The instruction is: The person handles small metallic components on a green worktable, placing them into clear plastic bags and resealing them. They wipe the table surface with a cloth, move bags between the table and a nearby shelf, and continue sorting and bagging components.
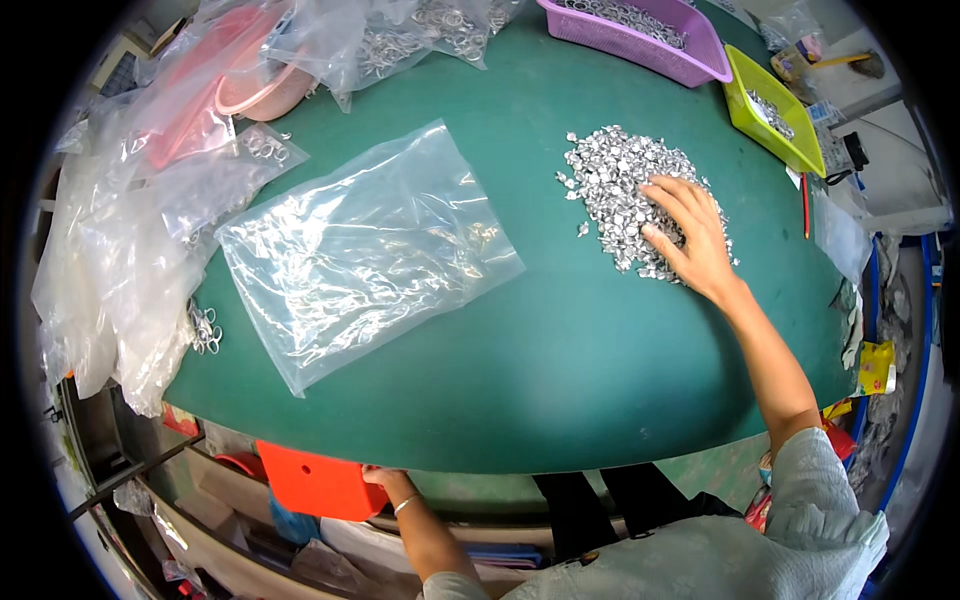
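My right hand (690, 225) rests on the right side of a heap of small silvery metal pieces (615, 175) on the green table. Its fingers are apart and curved over the pieces, none of which I can see gripped. Below the table's front edge, my left hand (384, 477) holds the right edge of a red plastic stool (318, 482), whose flat top has a small round hole. The table edge partly hides the stool, and my left fingertips are hard to see. Left of the heap, a clear plastic bag (370, 255) lies flat and crinkled.
A purple basket (640, 45) and a lime-green basket (770, 115), both with metal pieces inside, stand at the far right. Clear bags (120, 250) crowd the left edge around a pink bowl (262, 92). A red pencil-like stick (805, 208) lies near the right edge.
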The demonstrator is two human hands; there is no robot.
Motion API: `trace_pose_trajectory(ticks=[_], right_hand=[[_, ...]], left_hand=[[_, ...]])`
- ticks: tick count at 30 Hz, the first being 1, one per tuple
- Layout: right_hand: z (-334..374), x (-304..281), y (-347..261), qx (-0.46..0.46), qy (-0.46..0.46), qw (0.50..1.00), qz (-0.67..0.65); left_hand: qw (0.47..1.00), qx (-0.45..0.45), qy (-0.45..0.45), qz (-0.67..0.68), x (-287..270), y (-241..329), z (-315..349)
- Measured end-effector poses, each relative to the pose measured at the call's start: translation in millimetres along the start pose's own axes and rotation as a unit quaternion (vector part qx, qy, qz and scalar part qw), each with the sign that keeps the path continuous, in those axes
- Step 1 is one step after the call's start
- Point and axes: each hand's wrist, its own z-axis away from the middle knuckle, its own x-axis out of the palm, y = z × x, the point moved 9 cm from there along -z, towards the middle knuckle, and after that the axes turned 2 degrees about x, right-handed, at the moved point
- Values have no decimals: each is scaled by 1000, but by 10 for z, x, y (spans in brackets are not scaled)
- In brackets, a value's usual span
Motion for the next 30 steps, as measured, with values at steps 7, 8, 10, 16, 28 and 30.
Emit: trace_pose_trajectory(ticks=[7,8,10,16,28,30], right_hand=[[212,-128,-1,-74,0,995,-63],[262,-122,-27,-88,-2,994,-66],[377,-156,-30,-106,-10,991,-78],[731,-216,20,-134,-62,980,-134],[910,-387,408,-110,-140,938,-298],[752,-425,655,-52,-100,942,-317]], left_hand=[[988,143,-55,15,-1300,-421,292],[989,141,-33,15,-1514,-661,489],[960,162,-183,-135,-1536,-998,1030],[969,52,-233,-56,-2598,-2028,1807],[633,145,-362,-669,-1664,-2315,3225],[535,351,-379,-668,-849,-1938,3665]])
